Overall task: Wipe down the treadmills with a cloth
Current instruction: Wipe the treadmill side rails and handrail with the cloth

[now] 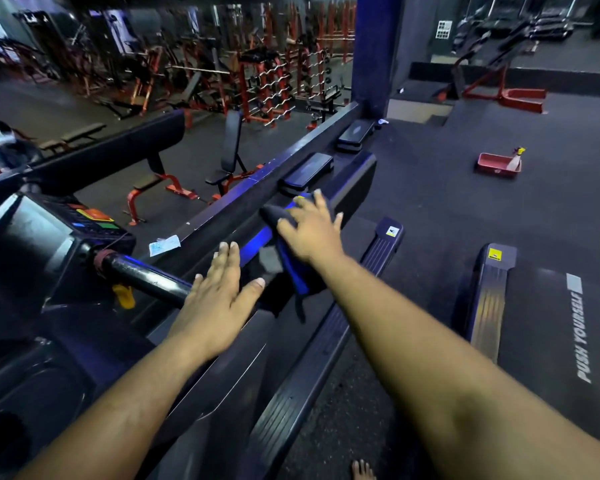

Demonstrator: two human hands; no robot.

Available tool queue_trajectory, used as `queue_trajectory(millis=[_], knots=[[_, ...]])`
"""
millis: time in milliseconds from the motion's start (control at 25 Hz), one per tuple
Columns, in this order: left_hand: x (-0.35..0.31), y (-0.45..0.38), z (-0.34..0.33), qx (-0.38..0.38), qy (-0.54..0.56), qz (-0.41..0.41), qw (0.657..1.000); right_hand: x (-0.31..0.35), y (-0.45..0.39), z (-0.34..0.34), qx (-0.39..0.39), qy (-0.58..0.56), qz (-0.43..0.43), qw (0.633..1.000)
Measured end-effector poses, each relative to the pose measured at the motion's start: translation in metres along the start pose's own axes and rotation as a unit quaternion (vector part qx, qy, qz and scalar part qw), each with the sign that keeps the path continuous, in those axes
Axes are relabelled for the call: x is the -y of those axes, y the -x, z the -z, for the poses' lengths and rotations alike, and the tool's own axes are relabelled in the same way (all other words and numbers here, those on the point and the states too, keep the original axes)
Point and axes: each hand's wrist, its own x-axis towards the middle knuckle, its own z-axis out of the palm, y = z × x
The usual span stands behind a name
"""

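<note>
I stand at a black treadmill whose console (39,230) is at the left, with its black handrail (142,277) running toward the middle. My left hand (215,299) lies flat with straight fingers on the end of that handrail. My right hand (312,230) presses a blue and dark cloth (291,268) onto the treadmill's long side rail (236,202), its fingers spread over the cloth. Part of the cloth hangs down below my right wrist. A second treadmill (548,327), its belt marked "PUSH YOURSELF", lies at the right.
A red tub (496,166) with a spray bottle (516,159) stands on the dark floor at the right. Black step platforms (307,171) rest along the rail. Red benches and weight racks (267,84) fill the lower gym floor beyond it. A bare foot (362,471) shows at the bottom.
</note>
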Motion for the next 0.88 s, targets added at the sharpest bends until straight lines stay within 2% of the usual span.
queue_trajectory(millis=[80, 160, 240, 360, 480, 560, 680, 760, 880], knots=[[-0.004, -0.002, 0.0, 0.017, -0.043, 0.008, 0.999, -0.004, -0.008, 0.003, -0.018, -0.016, -0.047, 0.999], [-0.01, -0.007, 0.001, 0.016, -0.068, 0.004, 0.998, 0.002, 0.026, -0.014, -0.062, -0.092, -0.026, 0.993], [-0.016, -0.017, 0.0, 0.013, -0.075, 0.0, 0.997, 0.008, 0.071, -0.033, -0.066, -0.163, 0.019, 0.984], [-0.028, -0.038, -0.003, 0.033, -0.102, -0.011, 0.994, -0.01, 0.052, -0.032, -0.059, -0.13, 0.034, 0.989], [-0.044, -0.068, -0.005, 0.04, -0.134, -0.028, 0.99, -0.044, -0.035, 0.003, -0.036, -0.066, -0.011, 0.997], [-0.056, -0.084, -0.009, 0.043, -0.147, -0.044, 0.987, -0.058, -0.063, 0.017, -0.025, -0.047, -0.055, 0.997], [-0.065, -0.101, -0.017, 0.047, -0.152, -0.072, 0.985, -0.054, -0.032, 0.003, -0.072, -0.126, -0.035, 0.989], [-0.066, -0.106, -0.022, 0.05, -0.172, -0.092, 0.98, -0.053, 0.002, -0.012, -0.058, -0.174, 0.007, 0.983], [-0.065, -0.12, -0.025, 0.055, -0.217, -0.127, 0.966, -0.075, -0.017, -0.009, -0.052, -0.143, 0.028, 0.988]])
